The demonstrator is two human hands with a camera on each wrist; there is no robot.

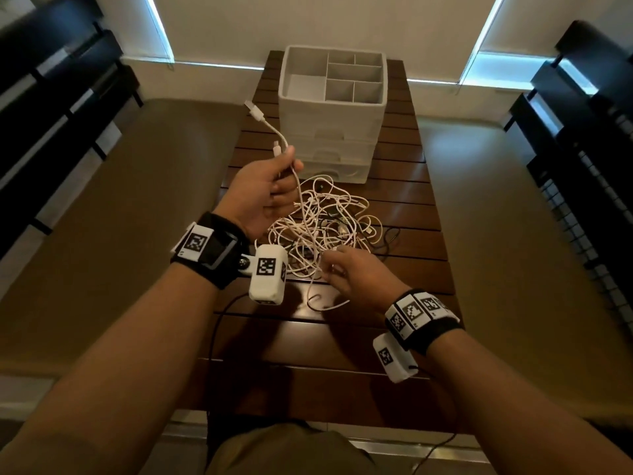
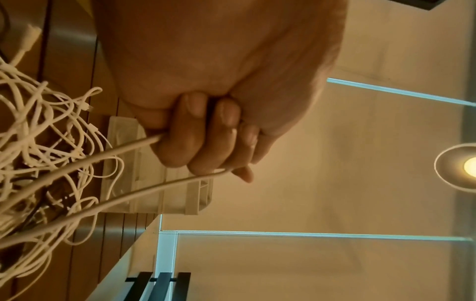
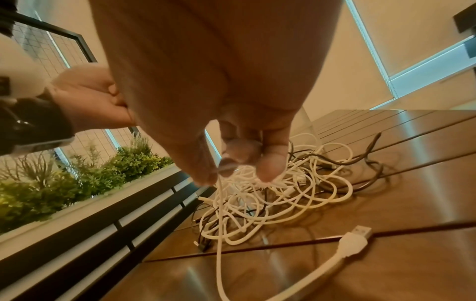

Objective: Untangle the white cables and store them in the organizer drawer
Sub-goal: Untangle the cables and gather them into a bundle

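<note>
A tangle of white cables [image 1: 322, 221] [image 3: 278, 193] [image 2: 38, 142] lies on the slatted wooden table [image 1: 404, 207], mixed with a few black cables. My left hand [image 1: 270, 190] [image 2: 206, 138] is raised above the pile and grips white cable strands; a USB plug [image 1: 255, 112] sticks up out of the fist. My right hand [image 1: 339, 269] [image 3: 231, 165] hovers at the near edge of the pile and pinches a thin white cable [image 3: 219, 213] that hangs to the table and ends in a USB plug [image 3: 356, 237]. The white organizer [image 1: 332, 108] stands behind the pile, its drawers pushed in.
The organizer's top tray [image 1: 373, 68] has several empty compartments. Black railings [image 1: 61, 97] flank the narrow table on both sides. A black wire [image 1: 214, 337] trails from the left wrist camera over the near table edge. Green plants [image 3: 77, 179] sit beyond the railing.
</note>
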